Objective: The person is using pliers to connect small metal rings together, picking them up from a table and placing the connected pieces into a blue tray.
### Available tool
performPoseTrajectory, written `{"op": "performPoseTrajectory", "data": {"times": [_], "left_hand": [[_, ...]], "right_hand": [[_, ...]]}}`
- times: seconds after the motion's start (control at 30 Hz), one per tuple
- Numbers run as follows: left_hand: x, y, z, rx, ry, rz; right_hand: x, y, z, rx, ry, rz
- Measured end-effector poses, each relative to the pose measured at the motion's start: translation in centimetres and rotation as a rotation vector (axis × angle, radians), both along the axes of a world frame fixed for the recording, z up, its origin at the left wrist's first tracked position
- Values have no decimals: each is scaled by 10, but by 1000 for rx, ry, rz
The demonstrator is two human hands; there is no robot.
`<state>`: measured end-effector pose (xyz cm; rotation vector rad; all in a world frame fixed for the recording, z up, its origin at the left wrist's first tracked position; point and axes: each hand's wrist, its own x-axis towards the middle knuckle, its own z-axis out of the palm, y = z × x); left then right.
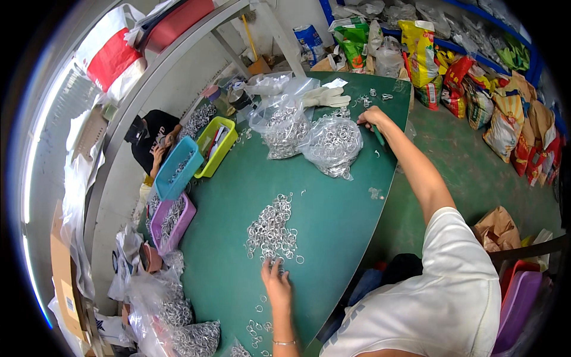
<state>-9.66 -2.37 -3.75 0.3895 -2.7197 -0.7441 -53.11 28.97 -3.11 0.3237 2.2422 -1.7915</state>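
Observation:
A heap of small silver metal rings (270, 229) lies on the green table. At its near edge is my left hand (276, 285), its fingers apart and touching the outermost rings. Beyond the heap, by the table's right edge, my right hand (372, 118) is closed round a tool with a green handle (379, 136); its working end is hidden. Close beside that hand sits a clear plastic bag of rings (334, 143), and a second bag of rings (282, 128) stands left of it. Several small metal pieces (373, 93) lie just past the right hand.
Blue (178, 168), yellow-green (215, 147) and purple (173, 220) bins line the table's left side. A white glove (326, 97) lies at the back. Another person (156, 140) works across on the left. Filled bags (196, 339) crowd the near left; sacks (508, 122) stand along the right.

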Motion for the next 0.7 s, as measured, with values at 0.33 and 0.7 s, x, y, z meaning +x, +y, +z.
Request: {"op": "performPoseTrajectory", "data": {"times": [0.33, 0.7], "left_hand": [[-49, -7, -11, 211, 260, 164], [-50, -27, -9, 663, 310, 161]], "right_hand": [[14, 81, 20, 382, 219, -4], [205, -71, 68, 421, 497, 920]]}}
